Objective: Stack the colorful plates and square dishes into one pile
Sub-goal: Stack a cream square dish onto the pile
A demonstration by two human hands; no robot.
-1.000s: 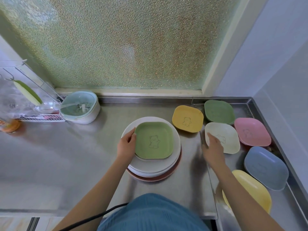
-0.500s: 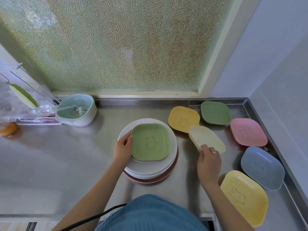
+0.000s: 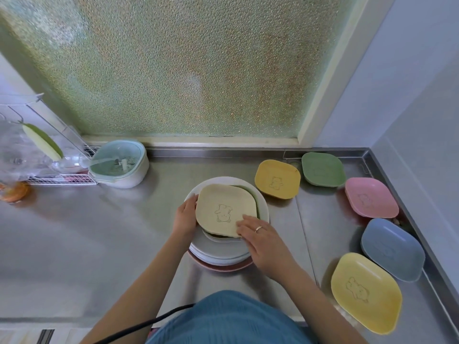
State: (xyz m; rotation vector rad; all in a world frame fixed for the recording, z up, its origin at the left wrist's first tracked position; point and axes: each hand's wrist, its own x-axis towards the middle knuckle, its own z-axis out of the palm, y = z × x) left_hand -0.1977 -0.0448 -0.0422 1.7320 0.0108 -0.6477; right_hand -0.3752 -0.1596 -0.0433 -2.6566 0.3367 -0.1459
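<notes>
On a steel worktop [image 3: 104, 234], both hands grasp a cream dish [image 3: 224, 210] atop the plate pile [image 3: 221, 254]: left hand [image 3: 185, 216] at its left edge, right hand [image 3: 260, 238] at its near corner. It sits askew over a green dish [image 3: 254, 194]; released crooked, it may rock or slide off.

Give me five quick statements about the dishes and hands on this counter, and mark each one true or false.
1. A cream dish lies on top of the pile. True.
2. The right hand wears a ring. True.
3. Three yellow dishes wait on the counter. False: only two, one at the back and one near the front.
4. The left hand rests on the blue dish. False: it touches the cream dish's left edge.
5. The pink dish sits between the green dish and the blue dish. True.
</notes>
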